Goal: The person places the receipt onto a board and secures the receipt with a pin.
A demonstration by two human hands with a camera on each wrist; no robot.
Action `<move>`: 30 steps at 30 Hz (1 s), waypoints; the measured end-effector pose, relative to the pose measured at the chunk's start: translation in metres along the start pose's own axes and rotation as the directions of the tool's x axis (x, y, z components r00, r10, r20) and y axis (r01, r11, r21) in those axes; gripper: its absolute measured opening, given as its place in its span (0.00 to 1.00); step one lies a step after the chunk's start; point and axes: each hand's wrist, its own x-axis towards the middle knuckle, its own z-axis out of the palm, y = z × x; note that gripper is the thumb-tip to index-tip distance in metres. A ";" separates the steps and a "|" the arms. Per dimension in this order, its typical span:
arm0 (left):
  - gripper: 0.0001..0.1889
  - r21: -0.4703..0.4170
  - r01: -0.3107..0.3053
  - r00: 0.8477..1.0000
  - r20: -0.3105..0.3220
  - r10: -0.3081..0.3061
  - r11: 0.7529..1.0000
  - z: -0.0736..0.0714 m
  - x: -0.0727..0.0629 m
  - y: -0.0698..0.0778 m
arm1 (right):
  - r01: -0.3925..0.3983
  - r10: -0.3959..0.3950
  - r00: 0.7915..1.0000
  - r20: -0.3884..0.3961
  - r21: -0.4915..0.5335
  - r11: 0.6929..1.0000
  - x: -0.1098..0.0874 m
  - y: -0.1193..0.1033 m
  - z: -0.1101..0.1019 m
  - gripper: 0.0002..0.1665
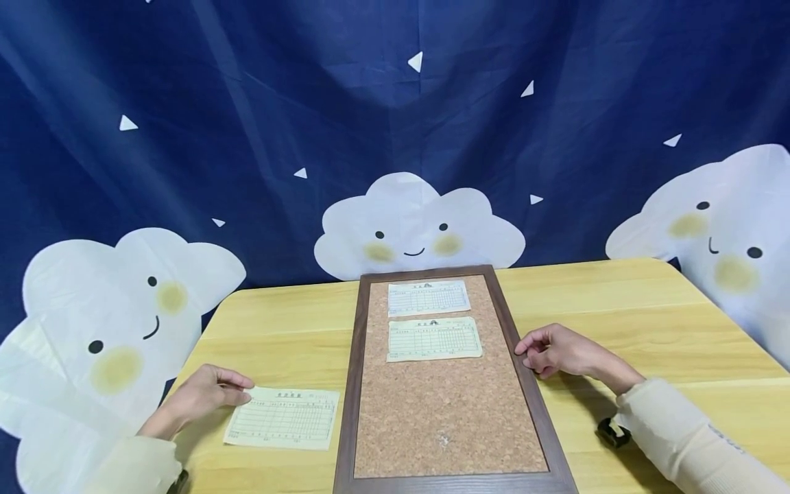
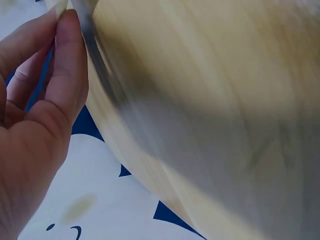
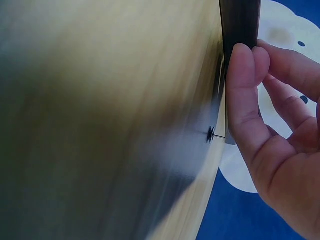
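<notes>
My left hand (image 1: 210, 392) pinches the upper left corner of a pale green printed form (image 1: 286, 420) beside the corkboard (image 1: 444, 412). In the left wrist view, only a sliver of paper shows between the left hand's thumb and finger. On the board's upper half, two more forms lie one above the other: a bluish one (image 1: 428, 299) and a pale green one (image 1: 434, 341). My right hand (image 1: 568, 353) holds the dark wooden frame (image 1: 507, 309) by its right edge, thumb and forefinger together there. Its other fingers are curled.
A black thumbtack (image 3: 211, 135) is on the table near the frame in the right wrist view. The light wooden table (image 1: 290, 322) carries the board. Behind it hangs a dark blue cloth (image 1: 265, 137) with white clouds.
</notes>
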 end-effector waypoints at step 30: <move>0.21 0.020 -0.075 0.988 -0.134 0.077 0.997 -0.025 -0.001 0.030 | -0.019 0.019 1.000 -0.005 -0.019 1.000 0.000 -0.002 -0.001 0.12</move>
